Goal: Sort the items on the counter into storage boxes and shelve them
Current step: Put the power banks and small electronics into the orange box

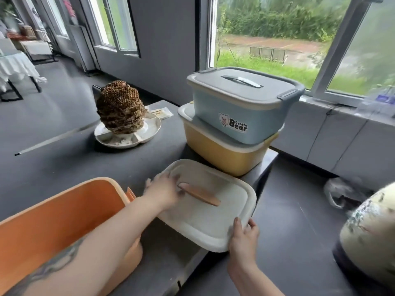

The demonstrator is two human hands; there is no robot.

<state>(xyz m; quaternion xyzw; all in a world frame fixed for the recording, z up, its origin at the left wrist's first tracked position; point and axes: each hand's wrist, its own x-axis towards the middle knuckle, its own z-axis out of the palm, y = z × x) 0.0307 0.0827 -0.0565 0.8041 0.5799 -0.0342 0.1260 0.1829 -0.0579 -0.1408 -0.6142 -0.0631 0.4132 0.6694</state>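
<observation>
A white box lid (213,218) with a tan handle lies tilted over the dark counter (64,163) near its front right edge. My left hand (164,192) rests on the lid's left side by the handle end. My right hand (243,236) grips the lid's near right corner, thumb on top. An open orange storage box (53,218) stands at the near left, under my left forearm. At the counter's right end, a blue lidded box (241,103) sits stacked on a yellow box (222,152) with a white lid.
A large brown wasp nest (119,107) stands on a white divided plate (130,135) at the counter's far side, with a small packet (162,113) behind it. A patterned round object (367,231) is at the near right. Windows run along the right wall.
</observation>
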